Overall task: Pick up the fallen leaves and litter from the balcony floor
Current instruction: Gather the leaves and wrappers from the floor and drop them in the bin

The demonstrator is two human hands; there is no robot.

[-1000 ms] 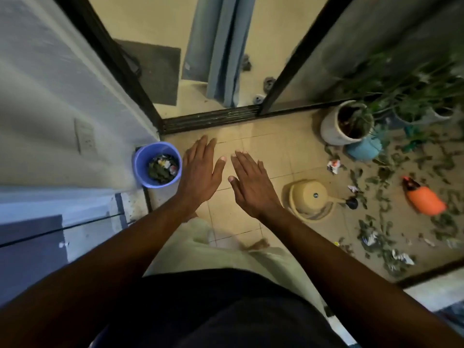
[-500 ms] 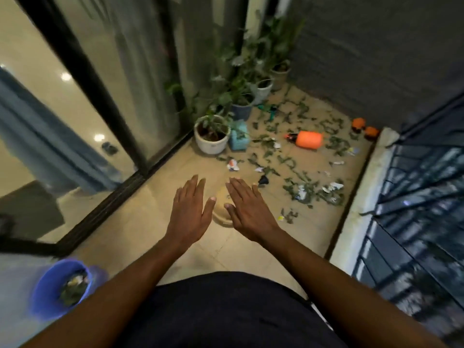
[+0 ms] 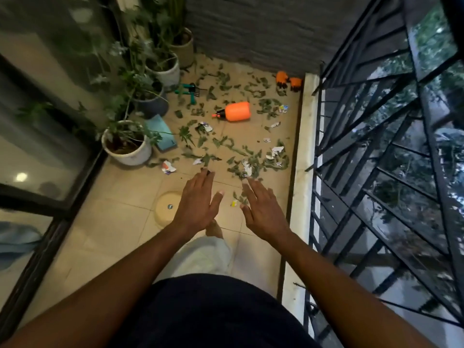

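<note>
Several green fallen leaves (image 3: 227, 144) lie scattered over the beige tiled balcony floor (image 3: 120, 222), mixed with crumpled paper litter (image 3: 275, 151) and a torn wrapper (image 3: 168, 167). My left hand (image 3: 198, 202) and my right hand (image 3: 263, 209) are stretched out side by side above the floor, palms down, fingers straight, holding nothing. Their fingertips hover just short of the nearest leaves.
An orange spray bottle (image 3: 237, 111) lies on its side among the leaves. Potted plants (image 3: 126, 144) line the left glass door. A yellow round lid-like object (image 3: 167, 207) lies near my left hand. A black metal railing (image 3: 376, 172) and a pale ledge (image 3: 301, 172) bound the right side.
My view has swung from the blue bin by the door to the littered end of the balcony. Both hands stay flat and empty, now nearer the leaves.
</note>
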